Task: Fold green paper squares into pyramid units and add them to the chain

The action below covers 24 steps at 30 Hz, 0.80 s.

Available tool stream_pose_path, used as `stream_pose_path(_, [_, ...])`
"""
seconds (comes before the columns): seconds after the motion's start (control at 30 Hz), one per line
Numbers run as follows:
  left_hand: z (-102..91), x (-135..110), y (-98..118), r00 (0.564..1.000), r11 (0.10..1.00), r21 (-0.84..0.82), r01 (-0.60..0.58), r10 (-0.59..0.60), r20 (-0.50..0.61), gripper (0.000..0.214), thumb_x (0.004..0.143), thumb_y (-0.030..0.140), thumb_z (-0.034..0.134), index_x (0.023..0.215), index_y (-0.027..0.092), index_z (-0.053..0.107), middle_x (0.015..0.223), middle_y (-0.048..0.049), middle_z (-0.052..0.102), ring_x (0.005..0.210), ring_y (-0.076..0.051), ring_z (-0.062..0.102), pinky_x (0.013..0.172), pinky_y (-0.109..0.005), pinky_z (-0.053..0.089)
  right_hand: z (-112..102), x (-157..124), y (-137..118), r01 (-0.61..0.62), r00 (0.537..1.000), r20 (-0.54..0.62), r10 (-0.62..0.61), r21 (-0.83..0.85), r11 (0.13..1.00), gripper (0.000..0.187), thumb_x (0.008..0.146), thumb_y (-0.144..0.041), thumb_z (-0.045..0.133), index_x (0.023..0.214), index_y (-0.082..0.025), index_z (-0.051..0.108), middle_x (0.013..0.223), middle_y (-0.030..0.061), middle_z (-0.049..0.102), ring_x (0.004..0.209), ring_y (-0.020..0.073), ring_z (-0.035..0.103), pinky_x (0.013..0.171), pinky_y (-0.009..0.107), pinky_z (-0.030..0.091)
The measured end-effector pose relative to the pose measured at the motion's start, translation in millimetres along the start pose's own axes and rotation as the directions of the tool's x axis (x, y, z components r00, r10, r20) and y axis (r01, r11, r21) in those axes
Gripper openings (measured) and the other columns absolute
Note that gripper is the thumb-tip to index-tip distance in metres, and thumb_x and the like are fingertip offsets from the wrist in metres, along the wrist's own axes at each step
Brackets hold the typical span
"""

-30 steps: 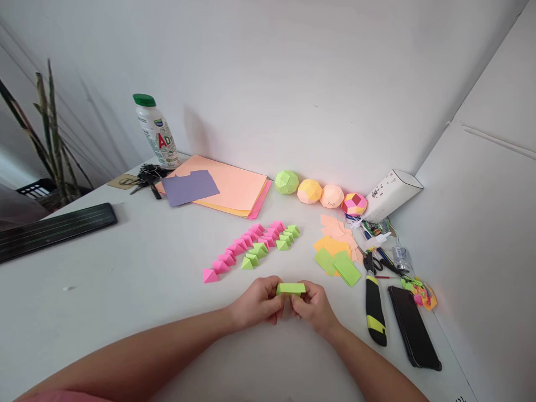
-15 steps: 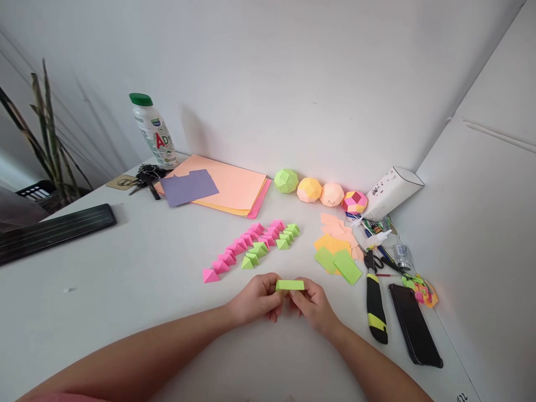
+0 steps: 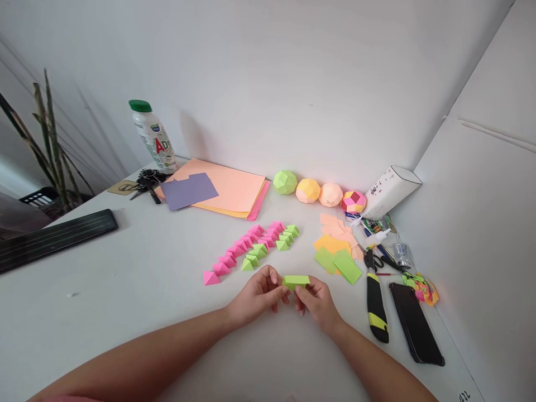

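Observation:
A small folded green paper piece (image 3: 296,280) is held between my two hands above the near part of the table. My left hand (image 3: 260,291) pinches its left end, thumb in front. At the right end, my right hand (image 3: 319,301) grips it between thumb and fingers. Just beyond my hands lie rows of folded pink paper pieces (image 3: 228,258) and folded green paper pieces (image 3: 283,244). To the right of my right hand are flat green paper slips (image 3: 347,266), with orange slips (image 3: 330,243) and peach slips (image 3: 333,221) behind them.
Several faceted paper balls (image 3: 307,191) line the wall. Coloured sheets (image 3: 234,184) and a bottle (image 3: 156,139) stand back left. A utility knife (image 3: 377,307), a phone (image 3: 416,324), a glue bottle (image 3: 377,239) and scissors (image 3: 372,260) lie right. A long dark object (image 3: 58,239) is at left.
The green paper piece has shifted slightly right and tilted, so its lower front flap now shows. My left fingers have lifted a little. The camera view has moved slightly.

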<state>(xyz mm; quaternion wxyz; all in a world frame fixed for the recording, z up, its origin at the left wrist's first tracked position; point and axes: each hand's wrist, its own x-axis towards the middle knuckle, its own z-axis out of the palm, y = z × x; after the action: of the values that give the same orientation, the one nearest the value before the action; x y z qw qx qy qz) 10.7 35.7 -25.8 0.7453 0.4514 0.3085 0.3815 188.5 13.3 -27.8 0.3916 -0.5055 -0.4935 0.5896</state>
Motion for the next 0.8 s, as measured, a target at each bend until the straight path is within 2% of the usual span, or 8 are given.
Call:
stream_pose_path(0.1, [0.1, 2, -3, 1.000, 1.000, 0.005, 0.006, -0.006, -0.027, 0.039, 0.076, 0.043, 0.064, 0.071, 0.021, 0.032, 0.059, 0.0076, 0.050, 0.053, -0.010, 0.058, 0.044, -0.020, 0.043, 2, -2, -1, -0.011, 1.000, -0.010, 0.011, -0.037, 0.999, 0.025, 0.080, -0.039, 0.059, 0.071, -0.016, 0.054, 0.056, -0.0022, 0.054, 0.046, 0.0093, 0.048, 0.044, 0.021, 0.040])
stream_pose_path(0.2, [-1.3, 3, -5, 0.999, 1.000, 0.011, 0.014, -0.013, -0.030, 0.038, 0.077, 0.045, 0.062, 0.072, 0.021, 0.033, 0.059, 0.0069, 0.054, 0.045, -0.007, 0.052, 0.044, -0.020, 0.042, 3, -5, -2, 0.026, 0.998, -0.055, -0.029, -0.046, 0.999, 0.027, 0.083, -0.040, 0.054, 0.070, -0.017, 0.050, 0.055, -0.0028, 0.052, 0.047, 0.0098, 0.047, 0.045, 0.022, 0.040])
stream_pose_path(0.37, [-4.1, 2, -4, 1.000, 0.998, 0.066, -0.015, 0.014, 0.016, 0.031, 0.080, 0.043, 0.059, 0.092, 0.019, 0.045, 0.068, 0.0043, 0.054, 0.047, -0.007, 0.052, 0.046, -0.022, 0.044, 4, -8, -1, 0.115, 0.988, -0.100, -0.118, -0.037, 0.993, 0.026, 0.089, -0.040, 0.046, 0.073, -0.019, 0.048, 0.055, -0.0026, 0.052, 0.046, 0.0105, 0.046, 0.045, 0.023, 0.040])
stream_pose_path(0.47, [-4.6, 1, -3, 1.000, 0.995, 0.102, -0.011, 0.009, 0.018, 0.040, 0.080, 0.044, 0.058, 0.109, 0.019, 0.048, 0.068, 0.0045, 0.051, 0.050, -0.009, 0.053, 0.048, -0.024, 0.046, 4, -10, 1, 0.221, 0.964, -0.135, -0.230, -0.076, 0.972, 0.016, 0.088, -0.036, 0.047, 0.085, -0.020, 0.050, 0.083, 0.0041, 0.058, 0.052, 0.0111, 0.050, 0.047, 0.025, 0.043])
stream_pose_path(0.5, [-4.6, 1, -2, 1.000, 0.994, 0.109, -0.005, 0.003, 0.020, 0.043, 0.079, 0.045, 0.058, 0.111, 0.018, 0.049, 0.068, 0.0044, 0.050, 0.050, -0.009, 0.053, 0.049, -0.025, 0.046, 4, -11, 2, 0.257, 0.954, -0.128, -0.270, -0.110, 0.960, 0.012, 0.087, -0.033, 0.049, 0.091, -0.022, 0.051, 0.099, 0.0067, 0.056, 0.055, 0.0109, 0.051, 0.049, 0.026, 0.045])
stream_pose_path(0.57, [-4.6, 1, -1, 1.000, 0.993, 0.121, 0.007, -0.011, 0.029, 0.045, 0.079, 0.046, 0.059, 0.112, 0.017, 0.051, 0.067, 0.0044, 0.050, 0.050, -0.009, 0.052, 0.050, -0.025, 0.045, 4, -12, 4, 0.309, 0.942, -0.075, -0.326, -0.184, 0.933, 0.018, 0.085, -0.027, 0.049, 0.102, -0.025, 0.054, 0.121, 0.0092, 0.046, 0.060, 0.0112, 0.053, 0.056, 0.030, 0.049])
stream_pose_path(0.7, [-5.4, 1, 3, 0.998, 0.993, 0.118, 0.031, -0.036, 0.042, 0.045, 0.078, 0.048, 0.059, 0.109, 0.016, 0.055, 0.063, 0.0041, 0.052, 0.049, -0.009, 0.051, 0.051, -0.025, 0.044, 1, -10, 4, 0.322, 0.944, -0.012, -0.330, -0.189, 0.928, 0.028, 0.088, -0.024, 0.044, 0.113, -0.029, 0.055, 0.133, 0.0091, 0.038, 0.076, 0.0160, 0.058, 0.066, 0.033, 0.051])
stream_pose_path(0.8, [-6.3, 2, 3, 0.995, 0.993, 0.111, 0.048, -0.057, 0.081, 0.045, 0.078, 0.048, 0.059, 0.109, 0.016, 0.055, 0.061, 0.0035, 0.053, 0.050, -0.010, 0.051, 0.052, -0.026, 0.044, -1, -7, 4, 0.337, 0.940, -0.008, -0.342, -0.158, 0.928, 0.024, 0.087, -0.025, 0.050, 0.109, -0.028, 0.059, 0.133, 0.0092, 0.039, 0.094, 0.0207, 0.057, 0.075, 0.034, 0.050])
